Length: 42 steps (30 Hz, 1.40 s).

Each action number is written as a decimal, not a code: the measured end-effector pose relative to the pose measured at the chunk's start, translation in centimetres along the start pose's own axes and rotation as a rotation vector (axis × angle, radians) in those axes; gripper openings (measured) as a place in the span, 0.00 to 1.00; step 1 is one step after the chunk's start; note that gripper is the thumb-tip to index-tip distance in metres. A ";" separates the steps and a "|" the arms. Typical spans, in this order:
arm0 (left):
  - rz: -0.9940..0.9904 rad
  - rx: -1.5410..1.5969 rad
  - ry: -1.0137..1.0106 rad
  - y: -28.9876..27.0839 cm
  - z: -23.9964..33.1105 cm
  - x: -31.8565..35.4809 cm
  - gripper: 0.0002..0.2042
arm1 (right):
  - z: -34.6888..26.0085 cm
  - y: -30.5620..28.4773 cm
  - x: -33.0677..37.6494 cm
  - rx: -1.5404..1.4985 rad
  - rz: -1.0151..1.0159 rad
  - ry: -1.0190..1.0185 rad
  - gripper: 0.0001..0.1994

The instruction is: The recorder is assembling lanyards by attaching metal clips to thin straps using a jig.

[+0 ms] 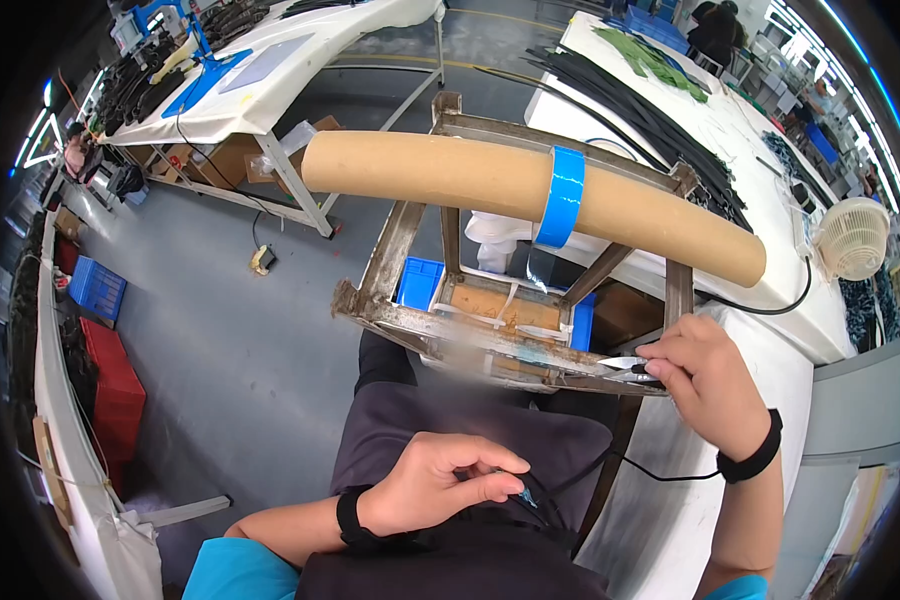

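A thin black cord (610,462) runs across the person's lap, from the left hand (440,485) toward the right wrist. The left hand rests on the dark apron, thumb and fingertips pinched together on the cord's end, where a small blue-tipped piece shows; it is too small to tell what it is. The right hand (705,385) is raised at the near rail of a worn metal frame (400,315), its fingers closed on small metal snips (622,365) whose blades point left along the rail. Both wrists wear black bands.

On top of the frame lies a long cardboard tube (450,172) with a band of blue tape (562,197) around it. Under the frame sits a blue crate (420,282). To the right stands a white table (760,130) bearing bundles of black strips (640,110) and a small white fan (853,238).
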<state>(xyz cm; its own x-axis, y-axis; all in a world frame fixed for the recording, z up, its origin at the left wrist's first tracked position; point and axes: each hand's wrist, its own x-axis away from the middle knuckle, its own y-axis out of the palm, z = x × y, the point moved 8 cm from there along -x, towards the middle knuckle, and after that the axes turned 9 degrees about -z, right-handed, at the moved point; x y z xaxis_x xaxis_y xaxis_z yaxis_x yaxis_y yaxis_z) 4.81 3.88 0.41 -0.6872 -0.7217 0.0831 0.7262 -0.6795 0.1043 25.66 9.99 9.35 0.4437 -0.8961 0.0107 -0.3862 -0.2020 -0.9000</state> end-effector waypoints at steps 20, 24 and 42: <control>0.040 -0.328 0.138 -0.9 1.4 -0.7 0.12 | 1.2 0.2 0.3 -0.070 -0.192 -0.017 0.12; 0.032 -0.191 0.063 -0.6 0.3 -0.6 0.10 | 1.1 0.3 0.7 -0.059 -0.187 -0.008 0.14; -0.043 0.339 -0.118 0.5 -1.6 -1.0 0.06 | -6.3 1.7 6.4 -0.069 0.193 -0.302 0.26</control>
<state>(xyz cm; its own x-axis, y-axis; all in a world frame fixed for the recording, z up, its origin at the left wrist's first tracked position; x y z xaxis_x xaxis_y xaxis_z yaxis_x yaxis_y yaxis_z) 5.92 4.07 -1.23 -0.7286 -0.6600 0.1832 0.6628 -0.6119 0.4317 22.72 1.42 10.67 0.5723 -0.7651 -0.2951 -0.5352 -0.0759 -0.8413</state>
